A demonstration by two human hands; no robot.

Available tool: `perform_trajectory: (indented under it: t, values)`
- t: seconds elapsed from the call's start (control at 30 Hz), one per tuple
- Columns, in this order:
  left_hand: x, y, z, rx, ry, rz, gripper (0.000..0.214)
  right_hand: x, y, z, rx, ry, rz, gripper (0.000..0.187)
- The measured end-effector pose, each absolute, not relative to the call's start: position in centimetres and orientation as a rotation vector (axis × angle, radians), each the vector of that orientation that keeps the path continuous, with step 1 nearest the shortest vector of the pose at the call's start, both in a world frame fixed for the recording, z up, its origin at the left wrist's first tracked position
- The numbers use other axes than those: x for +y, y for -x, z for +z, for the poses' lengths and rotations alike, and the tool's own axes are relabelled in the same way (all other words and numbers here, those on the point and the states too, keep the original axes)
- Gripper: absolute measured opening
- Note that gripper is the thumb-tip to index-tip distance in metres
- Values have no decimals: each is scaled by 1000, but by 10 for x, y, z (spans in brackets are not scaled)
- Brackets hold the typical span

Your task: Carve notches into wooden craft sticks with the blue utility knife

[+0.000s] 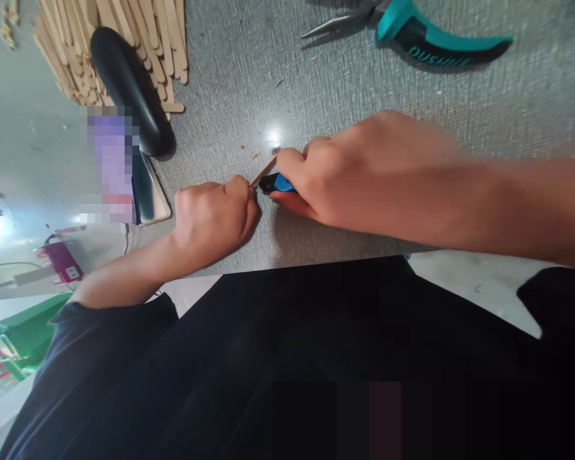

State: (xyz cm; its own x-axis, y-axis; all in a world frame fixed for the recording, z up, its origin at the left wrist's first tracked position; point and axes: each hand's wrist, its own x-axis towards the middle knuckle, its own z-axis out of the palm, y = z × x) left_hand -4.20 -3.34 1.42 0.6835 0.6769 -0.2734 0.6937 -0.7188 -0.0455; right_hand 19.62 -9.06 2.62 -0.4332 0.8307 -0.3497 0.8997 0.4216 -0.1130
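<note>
My left hand (218, 211) is closed around one end of a wooden craft stick (263, 171), a short piece of which shows between my two hands. In my closed right hand (326, 176) sits a blue and black utility knife (282, 183). Its black front end is close to the stick, beside my left fingers; the blade cannot be made out. The fingertips of my right hand also come up to the stick's far end. Both hands are low over the grey textured table (249, 96), near its front edge.
Many loose craft sticks (163, 45) lie at the back left, with a black rounded case (131, 89) against them. A phone (151, 191) is left of my left hand. Teal-handled pliers (441, 45) lie at the back right. A purple power socket (62, 260) and a green bin (33, 332) are far left.
</note>
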Motion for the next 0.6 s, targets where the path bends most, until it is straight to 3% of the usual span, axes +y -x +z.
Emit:
perform_trajectory:
  t: [0.13,0.4,0.6]
  values:
    - [-35,47,7,1136,-2866,-327,33,-102,-205,27,2380,-1419,-324,51]
    - [-49,54,13,1013,-2810,-188,45,-82,-220,23,2290,-1698,-712,50]
    - [-51,57,23,951,-2862,-382,52,-77,-213,34,2182,-1785,-777,32]
